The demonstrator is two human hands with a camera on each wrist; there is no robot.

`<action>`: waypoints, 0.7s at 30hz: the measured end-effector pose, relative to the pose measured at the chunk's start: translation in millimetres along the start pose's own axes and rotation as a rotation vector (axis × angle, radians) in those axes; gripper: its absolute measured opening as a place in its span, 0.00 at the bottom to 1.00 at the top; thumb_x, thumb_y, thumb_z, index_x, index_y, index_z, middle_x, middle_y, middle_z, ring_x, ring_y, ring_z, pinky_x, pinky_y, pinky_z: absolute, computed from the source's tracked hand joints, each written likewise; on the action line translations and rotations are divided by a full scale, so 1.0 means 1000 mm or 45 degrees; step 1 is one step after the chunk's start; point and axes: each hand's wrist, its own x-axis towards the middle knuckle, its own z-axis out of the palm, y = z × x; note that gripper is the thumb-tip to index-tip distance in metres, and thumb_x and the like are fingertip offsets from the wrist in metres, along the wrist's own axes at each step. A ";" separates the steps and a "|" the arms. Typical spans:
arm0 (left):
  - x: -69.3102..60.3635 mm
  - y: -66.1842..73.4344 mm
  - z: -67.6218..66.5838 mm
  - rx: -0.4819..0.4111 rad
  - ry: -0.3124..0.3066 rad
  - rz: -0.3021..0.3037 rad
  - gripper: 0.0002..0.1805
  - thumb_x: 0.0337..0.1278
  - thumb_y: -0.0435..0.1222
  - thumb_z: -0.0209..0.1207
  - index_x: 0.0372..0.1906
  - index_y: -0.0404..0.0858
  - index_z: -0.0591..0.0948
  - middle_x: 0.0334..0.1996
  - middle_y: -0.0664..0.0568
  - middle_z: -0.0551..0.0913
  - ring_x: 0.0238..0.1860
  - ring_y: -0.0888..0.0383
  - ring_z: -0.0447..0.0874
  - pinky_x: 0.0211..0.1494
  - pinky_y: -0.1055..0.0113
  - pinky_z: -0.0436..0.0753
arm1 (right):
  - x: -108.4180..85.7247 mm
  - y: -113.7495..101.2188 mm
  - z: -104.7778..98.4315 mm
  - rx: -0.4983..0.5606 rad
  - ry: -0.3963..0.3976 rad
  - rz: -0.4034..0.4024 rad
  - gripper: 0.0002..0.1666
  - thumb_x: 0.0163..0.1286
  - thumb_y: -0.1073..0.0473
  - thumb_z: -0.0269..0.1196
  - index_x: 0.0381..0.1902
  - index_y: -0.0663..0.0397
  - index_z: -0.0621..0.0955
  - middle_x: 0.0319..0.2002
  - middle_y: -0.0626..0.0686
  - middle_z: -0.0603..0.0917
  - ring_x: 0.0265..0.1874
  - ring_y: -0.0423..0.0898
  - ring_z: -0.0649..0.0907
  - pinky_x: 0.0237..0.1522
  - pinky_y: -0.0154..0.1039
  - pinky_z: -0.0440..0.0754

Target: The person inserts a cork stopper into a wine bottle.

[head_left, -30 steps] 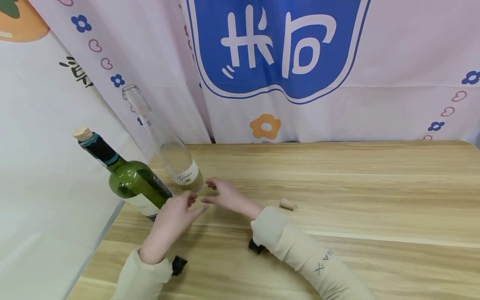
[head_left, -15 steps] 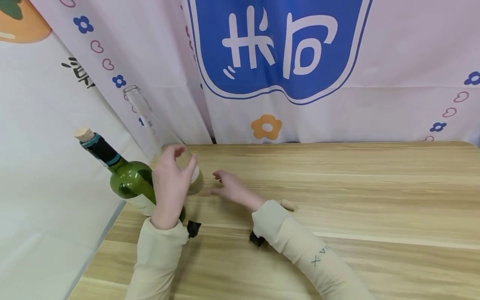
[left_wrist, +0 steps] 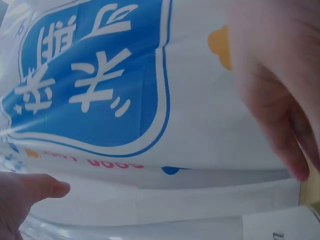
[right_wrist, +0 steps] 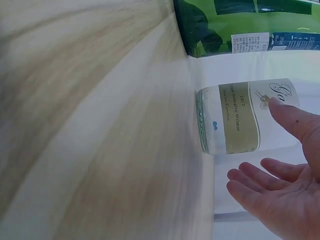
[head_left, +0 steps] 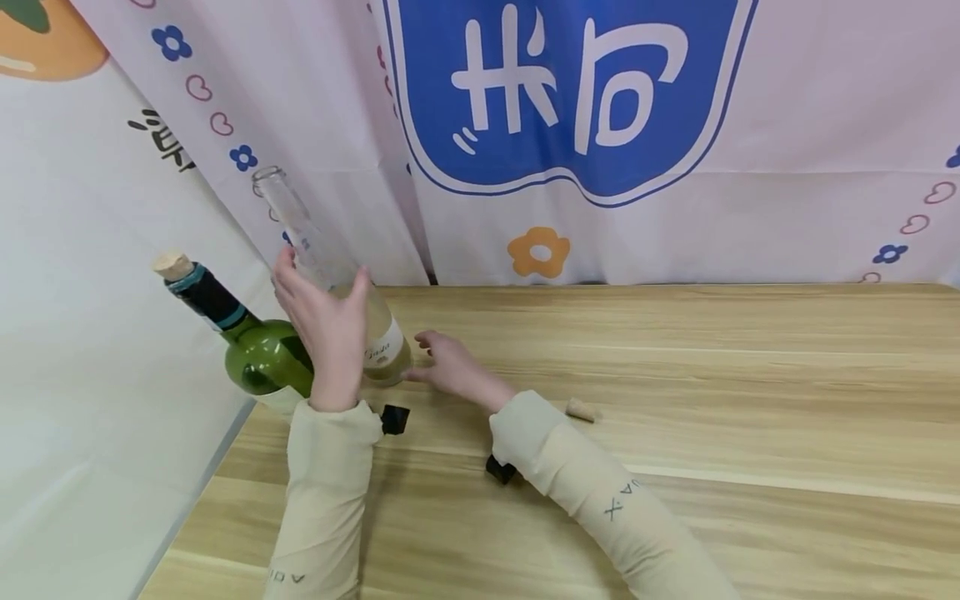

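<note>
Left hand (head_left: 327, 332) spread wide, right hand (head_left: 456, 367) loosely open, neither gripping, both at clear-glass wine bottle (head_left: 321, 254).

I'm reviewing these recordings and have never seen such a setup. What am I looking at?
There is no machine here: a person works bare-handed. The wide view comes from a head camera looking down; the two sideways ones come from a camera on each wrist. On the wooden table stand a green bottle with a cork in its neck and a clear bottle; a loose cork lies to the right. The left hand is spread close to the clear bottle; the right hand is open near its base. Neither seems to grip anything; touching is hard to judge.
</note>
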 end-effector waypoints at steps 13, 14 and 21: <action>0.028 -0.012 0.020 -0.241 0.017 -0.232 0.29 0.54 0.38 0.60 0.57 0.36 0.60 0.49 0.49 0.67 0.50 0.59 0.64 0.53 0.68 0.68 | 0.001 -0.002 0.003 -0.028 0.048 -0.045 0.39 0.60 0.50 0.64 0.64 0.62 0.63 0.60 0.58 0.70 0.57 0.50 0.72 0.56 0.39 0.71; 0.028 -0.013 0.020 -0.255 0.011 -0.224 0.27 0.55 0.38 0.59 0.56 0.36 0.60 0.47 0.50 0.67 0.49 0.60 0.64 0.52 0.68 0.69 | 0.001 -0.001 0.003 -0.029 0.054 -0.045 0.40 0.59 0.50 0.64 0.64 0.62 0.63 0.61 0.57 0.70 0.57 0.50 0.72 0.56 0.38 0.71; 0.019 -0.006 0.015 -0.325 -0.114 -0.190 0.26 0.56 0.33 0.57 0.56 0.33 0.59 0.44 0.53 0.66 0.50 0.57 0.66 0.54 0.70 0.68 | -0.001 0.001 0.001 0.062 0.082 -0.073 0.43 0.56 0.48 0.67 0.64 0.58 0.63 0.62 0.54 0.69 0.57 0.50 0.71 0.56 0.39 0.71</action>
